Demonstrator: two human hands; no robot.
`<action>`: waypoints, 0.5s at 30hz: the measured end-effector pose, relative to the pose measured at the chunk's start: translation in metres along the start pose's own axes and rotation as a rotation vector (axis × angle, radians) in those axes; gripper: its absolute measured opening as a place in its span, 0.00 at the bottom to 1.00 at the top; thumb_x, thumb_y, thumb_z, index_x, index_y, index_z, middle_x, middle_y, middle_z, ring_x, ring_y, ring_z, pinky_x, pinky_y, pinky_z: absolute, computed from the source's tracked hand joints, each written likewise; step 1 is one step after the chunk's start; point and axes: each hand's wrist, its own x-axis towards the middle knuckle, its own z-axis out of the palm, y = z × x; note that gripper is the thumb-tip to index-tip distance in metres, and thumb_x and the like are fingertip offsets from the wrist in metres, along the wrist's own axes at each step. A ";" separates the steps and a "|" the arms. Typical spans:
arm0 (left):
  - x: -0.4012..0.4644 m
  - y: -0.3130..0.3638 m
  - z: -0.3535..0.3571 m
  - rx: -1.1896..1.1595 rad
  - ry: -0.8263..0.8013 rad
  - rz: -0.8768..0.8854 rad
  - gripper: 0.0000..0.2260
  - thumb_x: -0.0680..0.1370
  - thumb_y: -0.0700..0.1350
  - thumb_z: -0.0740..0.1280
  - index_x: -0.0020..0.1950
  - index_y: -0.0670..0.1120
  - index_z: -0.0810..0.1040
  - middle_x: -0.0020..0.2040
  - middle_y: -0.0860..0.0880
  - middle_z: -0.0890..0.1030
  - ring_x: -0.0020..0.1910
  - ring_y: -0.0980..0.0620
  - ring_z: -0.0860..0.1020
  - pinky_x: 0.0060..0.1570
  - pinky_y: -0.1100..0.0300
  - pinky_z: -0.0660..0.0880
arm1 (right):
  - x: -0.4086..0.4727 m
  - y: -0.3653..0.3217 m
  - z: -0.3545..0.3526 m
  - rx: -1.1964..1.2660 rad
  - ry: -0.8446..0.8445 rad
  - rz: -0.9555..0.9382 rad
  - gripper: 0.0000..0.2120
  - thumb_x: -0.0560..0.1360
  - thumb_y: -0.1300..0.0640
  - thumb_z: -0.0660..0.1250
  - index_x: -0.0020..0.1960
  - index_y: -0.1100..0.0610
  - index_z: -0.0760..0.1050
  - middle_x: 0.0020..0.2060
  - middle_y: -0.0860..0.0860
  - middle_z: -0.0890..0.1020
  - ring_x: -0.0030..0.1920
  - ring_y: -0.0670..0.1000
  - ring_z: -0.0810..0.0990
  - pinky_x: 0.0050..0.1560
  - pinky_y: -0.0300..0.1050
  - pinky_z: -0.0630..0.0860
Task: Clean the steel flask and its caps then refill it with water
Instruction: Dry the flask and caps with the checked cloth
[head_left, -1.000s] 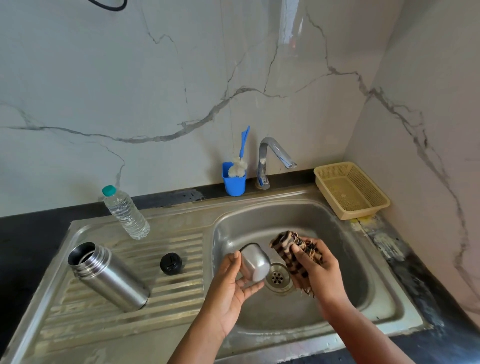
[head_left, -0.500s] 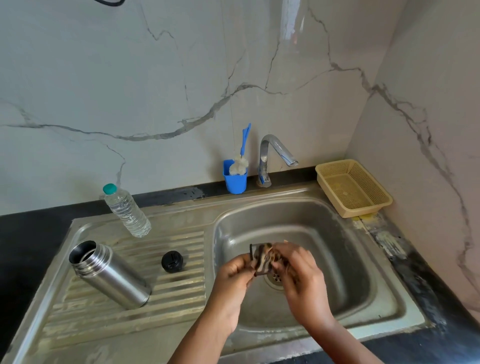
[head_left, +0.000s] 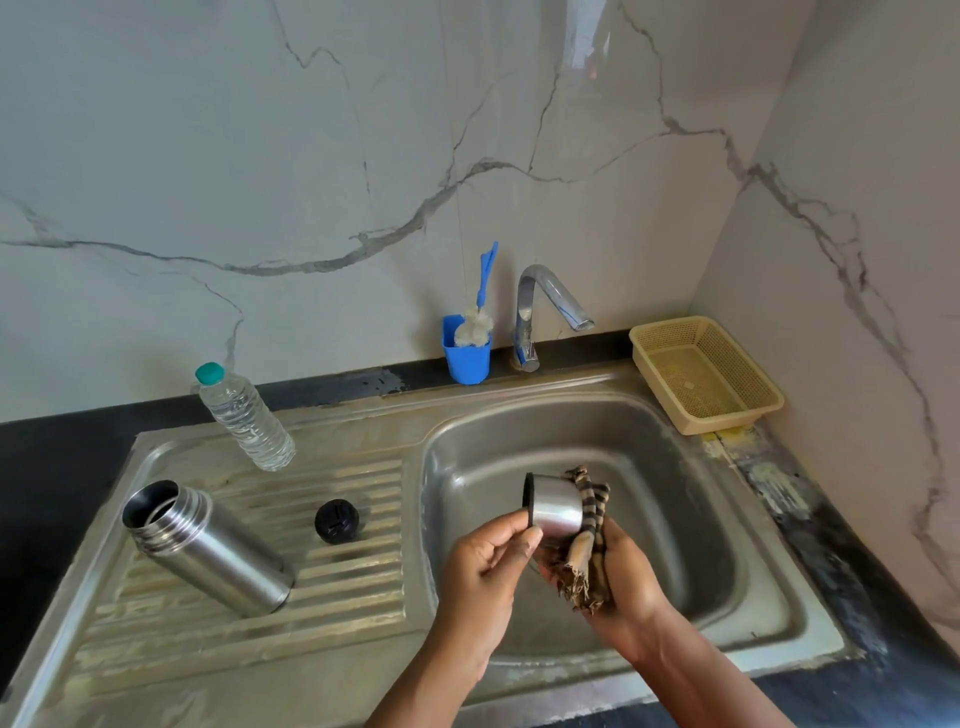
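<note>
over the sink basin (head_left: 701, 519), near its front left side, i see both hands meeting around the steel cup cap (head_left: 555, 506). the left hand (head_left: 485, 566) comes up from the lower edge with the forearm angled inward; its thumb and forefinger pinch the cap at the dark-rimmed open end, the other fingers curled beneath. the cap lies on its side, open end facing left, closed end pointing right into the cloth. the right hand (head_left: 623, 582) reaches in from the lower right, palm turned up and toward the left, fingers curled around a brown-and-cream striped cloth (head_left: 584, 561) that is bunched against the cap's closed end and hangs frayed below the palm. so the left hand grasps the cap and the right hand grasps the cloth, the two touching at the cap.

on the ribbed drainboard at the left of the sink unit, the steel flask (head_left: 208, 548) stands uncapped, its threaded mouth open, leaning toward the upper left in this wide view. just right of it, apart from it, a black inner cap (head_left: 336, 521) sits on the ribs. a clear plastic water bottle (head_left: 244, 418) with a teal lid stands near the drainboard's back edge.

at the back edge of the counter a blue holder (head_left: 466, 358) carries a bottle brush (head_left: 480, 306), beside the chrome tap (head_left: 540, 306). in the back right corner sits a yellow mesh basket (head_left: 748, 410).
</note>
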 end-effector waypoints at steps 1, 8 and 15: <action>0.002 -0.007 0.001 0.070 0.023 0.094 0.07 0.79 0.45 0.70 0.54 0.54 0.85 0.52 0.54 0.86 0.57 0.55 0.82 0.58 0.63 0.77 | 0.002 0.000 -0.002 0.029 -0.004 0.032 0.21 0.84 0.56 0.51 0.54 0.64 0.81 0.47 0.63 0.83 0.47 0.59 0.79 0.56 0.56 0.73; 0.023 -0.026 0.010 0.957 -0.157 0.929 0.11 0.78 0.36 0.63 0.56 0.42 0.83 0.50 0.48 0.83 0.53 0.52 0.80 0.67 0.55 0.72 | 0.002 -0.003 -0.013 0.068 -0.014 0.154 0.19 0.82 0.54 0.55 0.45 0.62 0.81 0.37 0.56 0.81 0.36 0.52 0.78 0.41 0.45 0.69; 0.043 -0.029 0.020 1.260 -0.216 0.829 0.17 0.72 0.38 0.59 0.52 0.46 0.84 0.46 0.52 0.83 0.47 0.53 0.81 0.59 0.55 0.78 | 0.009 -0.035 -0.040 -0.039 0.015 0.045 0.25 0.80 0.41 0.56 0.51 0.60 0.81 0.37 0.55 0.85 0.31 0.48 0.82 0.28 0.39 0.76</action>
